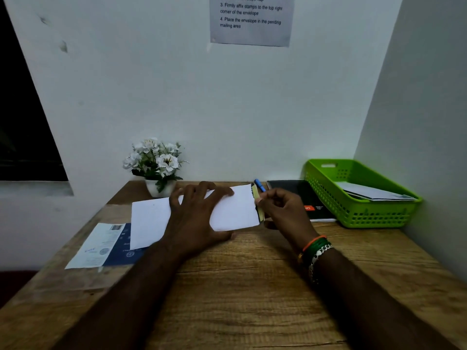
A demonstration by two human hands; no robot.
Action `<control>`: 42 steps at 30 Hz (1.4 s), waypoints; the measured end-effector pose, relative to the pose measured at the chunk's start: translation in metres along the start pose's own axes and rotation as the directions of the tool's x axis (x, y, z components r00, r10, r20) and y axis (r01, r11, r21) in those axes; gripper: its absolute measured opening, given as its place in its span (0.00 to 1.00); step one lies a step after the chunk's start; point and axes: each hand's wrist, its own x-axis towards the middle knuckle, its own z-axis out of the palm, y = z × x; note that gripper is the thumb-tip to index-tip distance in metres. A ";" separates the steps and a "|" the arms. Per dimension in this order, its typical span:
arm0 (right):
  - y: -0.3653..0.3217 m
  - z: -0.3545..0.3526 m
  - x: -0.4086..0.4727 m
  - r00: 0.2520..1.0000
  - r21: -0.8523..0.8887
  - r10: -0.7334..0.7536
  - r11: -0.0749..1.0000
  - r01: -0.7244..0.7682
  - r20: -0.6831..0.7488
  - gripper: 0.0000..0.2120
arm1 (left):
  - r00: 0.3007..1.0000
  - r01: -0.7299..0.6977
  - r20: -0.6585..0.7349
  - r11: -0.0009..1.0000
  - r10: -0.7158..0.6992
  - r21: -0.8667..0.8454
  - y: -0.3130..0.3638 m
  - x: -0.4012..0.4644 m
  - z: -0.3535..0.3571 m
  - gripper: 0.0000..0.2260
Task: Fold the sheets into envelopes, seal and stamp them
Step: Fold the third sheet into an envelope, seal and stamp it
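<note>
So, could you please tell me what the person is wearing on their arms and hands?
Both forearms are bare, with no sleeves in view. The left hand and its wrist carry nothing. The wrist of the right hand wears a stack of bands: an orange thread band nearest the hand, then green ones, then a string of white beads with dark ones below. No rings or gloves show.

R wrist (316, 251): orange, green, white bands.
</note>
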 end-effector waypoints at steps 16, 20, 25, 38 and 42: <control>-0.004 0.000 -0.005 0.996 0.071 0.048 0.996 -0.054 0.076 0.15 | 0.996 -0.065 -0.073 0.993 0.059 -0.093 0.009 -0.002 -0.003 0.31; -0.014 -0.003 -0.007 0.992 0.244 0.084 0.964 -0.104 0.094 0.09 | 0.976 -0.126 -0.197 0.980 0.095 -0.152 0.016 0.001 -0.007 0.29; -0.027 -0.005 -0.008 0.986 0.363 -0.106 0.920 0.146 -0.128 0.13 | 0.935 -0.201 -0.335 0.951 0.115 -0.234 0.036 -0.002 -0.015 0.31; -0.046 0.011 -0.046 0.364 -0.476 -0.931 0.305 0.825 0.035 0.05 | 0.946 -0.296 -0.321 0.305 -0.035 -0.905 0.072 -0.011 -0.035 0.19; -0.032 0.024 -0.041 0.475 -0.520 -0.854 0.314 0.794 0.209 0.09 | 0.951 -0.156 -0.199 0.191 -0.235 -0.969 0.071 -0.009 -0.035 0.12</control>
